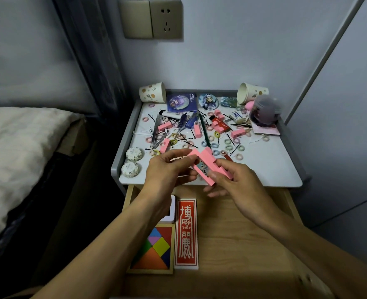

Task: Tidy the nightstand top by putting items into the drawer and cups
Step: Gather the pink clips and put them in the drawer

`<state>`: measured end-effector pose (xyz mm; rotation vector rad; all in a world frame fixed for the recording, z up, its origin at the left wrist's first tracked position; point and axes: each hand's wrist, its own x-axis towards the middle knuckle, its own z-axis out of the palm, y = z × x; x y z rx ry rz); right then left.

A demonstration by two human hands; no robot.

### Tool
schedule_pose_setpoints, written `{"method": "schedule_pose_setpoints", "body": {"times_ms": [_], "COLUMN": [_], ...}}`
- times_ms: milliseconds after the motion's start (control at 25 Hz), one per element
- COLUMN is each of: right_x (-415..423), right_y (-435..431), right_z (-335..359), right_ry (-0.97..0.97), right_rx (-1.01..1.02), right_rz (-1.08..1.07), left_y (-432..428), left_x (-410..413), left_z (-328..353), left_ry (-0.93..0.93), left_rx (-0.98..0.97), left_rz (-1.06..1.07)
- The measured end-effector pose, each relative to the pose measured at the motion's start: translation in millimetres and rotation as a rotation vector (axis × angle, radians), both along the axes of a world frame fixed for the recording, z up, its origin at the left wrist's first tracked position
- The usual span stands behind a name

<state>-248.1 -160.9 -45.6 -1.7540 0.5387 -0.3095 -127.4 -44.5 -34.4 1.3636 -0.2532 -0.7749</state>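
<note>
Matt wooden drawer (pixel 243 223), paper cups (pixel 152 92), matt pink blocks (pixel 204 167)

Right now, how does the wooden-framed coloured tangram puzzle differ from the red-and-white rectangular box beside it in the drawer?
The wooden-framed tangram puzzle is squarish and many-coloured; the red-and-white box is long, narrow, with white characters. The left forearm covers part of the tangram puzzle; the box shows whole. Both lie flat, side by side, in the wooden drawer.

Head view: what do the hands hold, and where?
Both hold pink blocks: the left hand pinches the upper left end, the right hand the lower right side.
</note>
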Motion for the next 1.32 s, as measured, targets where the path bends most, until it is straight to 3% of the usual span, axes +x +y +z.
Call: {"method": "schedule_pose_setpoints", "body": {"times_ms": [640, 1080, 1320], "right_x": [-6.2, -6.4, -5.9], "right_y": [-15.4, -15.8, -29.5], "right_z": [12.0, 10.7, 8.6], "right_ry": [0.037, 0.027, -0.064], "right_rx": [-0.421, -0.369, -0.163], "right_rz": [0.102, 0.131, -0.133], "left_y": [7.1, 6.1, 7.7], "left_x": [10.5, 9.1, 10.6], "left_z": [14.8, 14.2, 13.8], "left_ry": [-0.275, -0.27, -0.275], "left_rx": [0.101, 0.113, 0.121], "left_rz": [-0.217, -0.204, -0.203]}}
